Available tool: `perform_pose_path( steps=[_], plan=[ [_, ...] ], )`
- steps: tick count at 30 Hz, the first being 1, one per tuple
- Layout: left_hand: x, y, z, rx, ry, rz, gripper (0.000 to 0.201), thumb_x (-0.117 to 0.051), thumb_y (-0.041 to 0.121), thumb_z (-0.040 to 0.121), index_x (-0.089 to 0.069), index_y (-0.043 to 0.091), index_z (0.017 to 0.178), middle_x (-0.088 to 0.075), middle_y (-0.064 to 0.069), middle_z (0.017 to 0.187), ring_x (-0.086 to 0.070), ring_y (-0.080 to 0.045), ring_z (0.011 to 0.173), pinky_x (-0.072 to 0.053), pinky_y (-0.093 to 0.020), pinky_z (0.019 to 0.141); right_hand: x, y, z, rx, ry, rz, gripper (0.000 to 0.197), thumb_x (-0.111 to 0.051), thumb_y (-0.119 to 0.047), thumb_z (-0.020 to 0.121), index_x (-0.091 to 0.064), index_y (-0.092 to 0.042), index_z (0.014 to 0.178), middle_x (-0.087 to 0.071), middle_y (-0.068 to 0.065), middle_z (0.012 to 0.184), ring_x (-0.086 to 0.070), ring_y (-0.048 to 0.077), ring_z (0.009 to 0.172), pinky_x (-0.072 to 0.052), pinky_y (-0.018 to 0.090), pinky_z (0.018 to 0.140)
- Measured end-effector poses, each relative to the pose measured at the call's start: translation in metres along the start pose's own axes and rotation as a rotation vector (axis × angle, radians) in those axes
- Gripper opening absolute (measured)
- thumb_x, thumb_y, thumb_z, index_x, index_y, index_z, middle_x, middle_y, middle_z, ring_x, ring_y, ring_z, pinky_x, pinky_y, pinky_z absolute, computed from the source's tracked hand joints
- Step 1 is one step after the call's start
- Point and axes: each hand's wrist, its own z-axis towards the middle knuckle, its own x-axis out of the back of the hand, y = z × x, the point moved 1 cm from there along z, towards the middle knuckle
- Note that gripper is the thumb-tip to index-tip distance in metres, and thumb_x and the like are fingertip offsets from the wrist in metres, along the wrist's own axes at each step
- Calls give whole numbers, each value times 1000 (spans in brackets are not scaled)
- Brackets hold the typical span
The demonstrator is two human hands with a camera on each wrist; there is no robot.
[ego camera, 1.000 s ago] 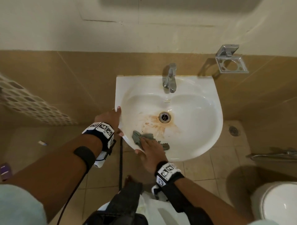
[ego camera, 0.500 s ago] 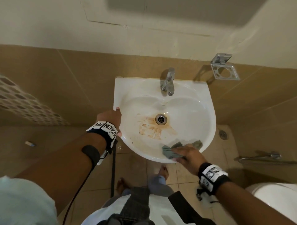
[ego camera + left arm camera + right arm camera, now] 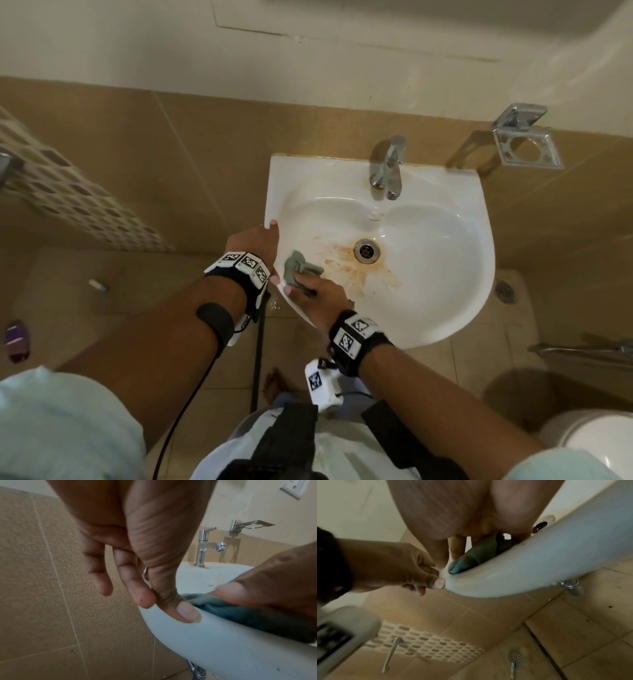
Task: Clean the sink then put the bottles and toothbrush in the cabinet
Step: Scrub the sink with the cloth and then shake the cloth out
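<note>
The white sink (image 3: 474, 301) has a brown stain spread around its drain (image 3: 366, 251). My right hand (image 3: 320, 291) holds a bunched grey-green cloth (image 3: 295, 270) against the basin's left inner wall, just inside the rim. In the left wrist view its thumb lies on the cloth (image 3: 231, 609). My left hand (image 3: 253, 241) grips the sink's left rim, thumb (image 3: 187, 613) on top and fingers outside. The two hands almost touch. A purple bottle (image 3: 16, 339) lies on the floor at far left.
A chrome tap (image 3: 388, 171) stands at the sink's back. An empty chrome holder (image 3: 524, 144) hangs on the wall to its right. A toilet (image 3: 599, 442) and a chrome rail (image 3: 582, 351) are at lower right. A small white object (image 3: 97, 285) lies on the floor tiles.
My right hand has swept the cloth from the sink's front right rim back to the left side, beside my left hand. The left hand has kept its hold on the rim.
</note>
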Motion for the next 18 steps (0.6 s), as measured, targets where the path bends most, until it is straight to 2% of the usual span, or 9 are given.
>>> perform_pose_path(
  steps=[2,5,7,9,12,14,16,18],
  plan=[
    [1,0,0,-1,4,0,122,-85,39,75,0,13,159,-52,-12,141,-56,-32,124,-52,-43,91,1,10,-20,40,-29,37,28,-64,-41,93,-66,-38,120,-61,-8,136,-60,12,111,-45,28,103],
    [4,2,-1,7,-21,22,127,-87,42,71,1,13,158,-54,-11,139,-58,-31,122,-54,-45,89,7,38,-42,88,-70,-57,15,-69,-26,90,-73,-38,98,-53,-22,141,-53,-1,111,-39,30,107],
    [5,3,-2,6,-37,35,131,-88,44,68,2,13,158,-54,-11,140,-59,-31,122,-55,-45,88,25,60,-55,79,-88,-166,15,-69,-22,90,-74,-33,98,-51,-27,139,-50,-2,110,-40,29,107],
    [5,2,-3,4,-32,37,131,-88,45,68,1,14,159,-54,-10,139,-60,-30,121,-55,-45,86,53,83,-69,147,-131,-318,15,-70,-19,89,-76,-29,99,-51,-31,132,-52,-4,111,-45,25,105],
    [4,1,-4,5,-16,38,130,-88,45,67,-1,14,159,-57,-9,137,-61,-30,119,-55,-44,85,107,113,-82,187,-164,-495,10,-78,-23,82,-78,-30,88,-64,-25,122,-56,-8,108,-48,15,95],
    [3,2,-3,-2,-6,36,129,-88,44,68,-1,14,158,-57,-9,136,-60,-30,119,-55,-44,86,149,121,-80,119,-218,-590,11,-82,-22,78,-79,-31,84,-70,-23,112,-58,-9,99,-47,11,91],
    [1,0,-3,-8,2,28,127,-87,43,70,0,15,158,-57,-9,136,-60,-29,119,-55,-43,86,189,115,-73,-14,-256,-665,20,-79,-11,80,-80,-30,85,-72,-21,100,-59,-11,86,-50,11,87],
    [-1,-1,-2,-3,9,20,126,-87,42,71,-1,16,159,-56,-10,137,-60,-29,119,-55,-43,86,221,113,-58,-140,-104,-621,30,-70,-2,85,-77,-31,90,-70,-14,88,-57,-13,65,-47,4,65]
  ],
)
